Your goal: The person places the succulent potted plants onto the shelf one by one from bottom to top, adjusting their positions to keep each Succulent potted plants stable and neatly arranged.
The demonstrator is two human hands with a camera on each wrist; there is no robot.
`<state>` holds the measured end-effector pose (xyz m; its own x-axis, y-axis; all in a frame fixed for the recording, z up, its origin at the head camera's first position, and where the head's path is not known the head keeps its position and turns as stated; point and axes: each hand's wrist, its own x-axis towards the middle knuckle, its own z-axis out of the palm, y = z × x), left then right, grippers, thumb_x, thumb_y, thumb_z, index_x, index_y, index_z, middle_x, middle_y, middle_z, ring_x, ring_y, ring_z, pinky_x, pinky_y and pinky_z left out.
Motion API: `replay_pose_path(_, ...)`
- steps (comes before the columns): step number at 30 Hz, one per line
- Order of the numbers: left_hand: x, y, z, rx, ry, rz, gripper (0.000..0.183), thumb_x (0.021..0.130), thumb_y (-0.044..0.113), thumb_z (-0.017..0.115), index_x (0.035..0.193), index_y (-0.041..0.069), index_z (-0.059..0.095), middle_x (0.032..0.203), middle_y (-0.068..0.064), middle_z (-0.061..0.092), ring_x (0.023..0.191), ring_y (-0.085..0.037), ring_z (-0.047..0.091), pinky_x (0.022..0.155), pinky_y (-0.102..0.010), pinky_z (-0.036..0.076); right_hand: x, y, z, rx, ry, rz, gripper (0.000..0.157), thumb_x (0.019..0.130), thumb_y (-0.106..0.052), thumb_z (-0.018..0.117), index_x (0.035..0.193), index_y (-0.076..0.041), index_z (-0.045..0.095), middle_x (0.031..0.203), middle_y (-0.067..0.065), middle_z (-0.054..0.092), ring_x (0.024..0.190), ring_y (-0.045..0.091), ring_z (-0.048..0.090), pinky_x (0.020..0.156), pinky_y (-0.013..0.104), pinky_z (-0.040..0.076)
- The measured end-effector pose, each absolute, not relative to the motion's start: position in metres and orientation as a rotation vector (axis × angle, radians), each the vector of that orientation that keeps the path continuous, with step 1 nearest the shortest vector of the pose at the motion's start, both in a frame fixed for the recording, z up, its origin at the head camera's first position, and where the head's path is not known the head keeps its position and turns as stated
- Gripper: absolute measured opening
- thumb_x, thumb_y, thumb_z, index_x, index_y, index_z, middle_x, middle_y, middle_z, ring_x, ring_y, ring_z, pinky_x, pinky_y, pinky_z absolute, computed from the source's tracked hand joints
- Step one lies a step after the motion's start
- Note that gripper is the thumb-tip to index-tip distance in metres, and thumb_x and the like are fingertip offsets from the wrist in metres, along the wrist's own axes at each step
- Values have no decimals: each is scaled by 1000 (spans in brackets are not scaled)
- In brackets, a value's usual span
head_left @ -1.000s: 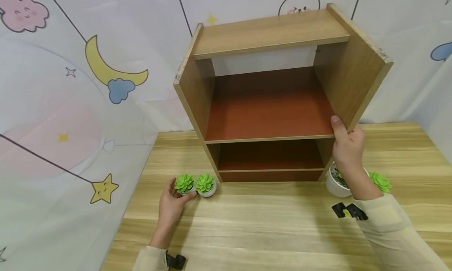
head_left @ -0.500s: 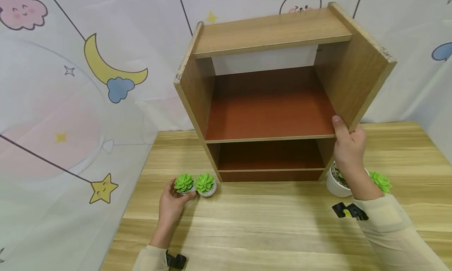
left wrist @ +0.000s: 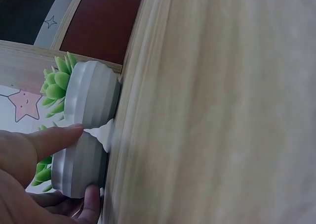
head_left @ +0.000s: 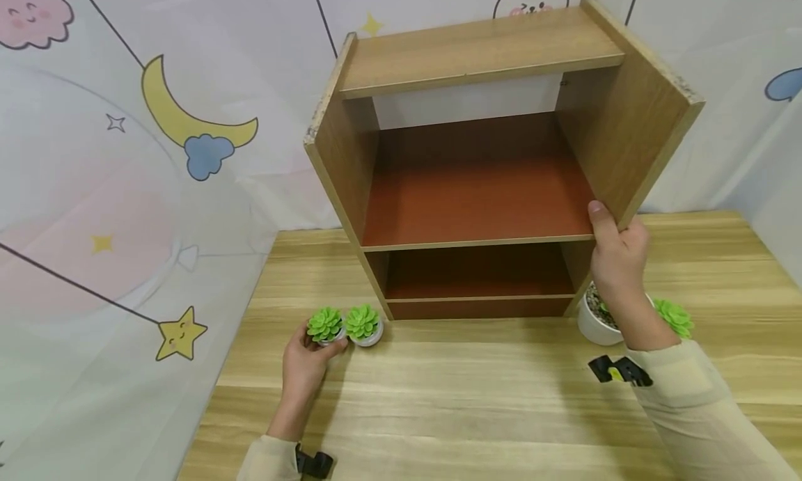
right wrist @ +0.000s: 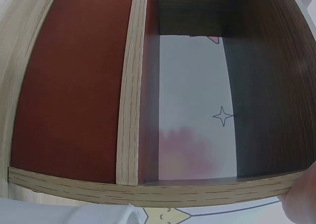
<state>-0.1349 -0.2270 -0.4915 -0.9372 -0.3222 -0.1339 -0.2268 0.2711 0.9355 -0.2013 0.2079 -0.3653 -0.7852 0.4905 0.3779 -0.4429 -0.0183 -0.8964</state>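
Can read no text, label, brand, number or sign on the shelf unit [head_left: 476, 197], pots [left wrist: 79, 167] or backdrop [head_left: 207, 220].

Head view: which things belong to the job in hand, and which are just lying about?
Likely in the job:
potted succulent in the left hand
wooden shelf, gripped by the right hand

Probably just standing by:
second succulent, beside the first
white pot, partly hidden
green plant, partly hidden
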Motion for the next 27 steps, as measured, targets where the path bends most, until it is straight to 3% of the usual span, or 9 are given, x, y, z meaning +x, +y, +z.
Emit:
replay_pose_path(9, -131, -227, -493, 538, -2436, -1754, 80, 76, 1, 84, 141, -12, 40, 140, -28, 46, 129, -36, 45, 105, -40, 38, -202, 208, -365, -52, -1617, 1862, 14, 93, -10, 64, 104, -4, 72, 93, -1, 69, 91, 14, 59, 85, 23, 43)
replay_pose_path(27, -121, -229, -484, 574, -2398, -1729, 80, 76, 10, 86, 142, -6, 44, 135, -26, 51, 119, -35, 54, 98, -40, 45, -202, 208, -365, -58, -1633, 1875, 15, 94, -11, 64, 106, -6, 72, 96, 0, 69, 93, 14, 58, 86, 23, 43)
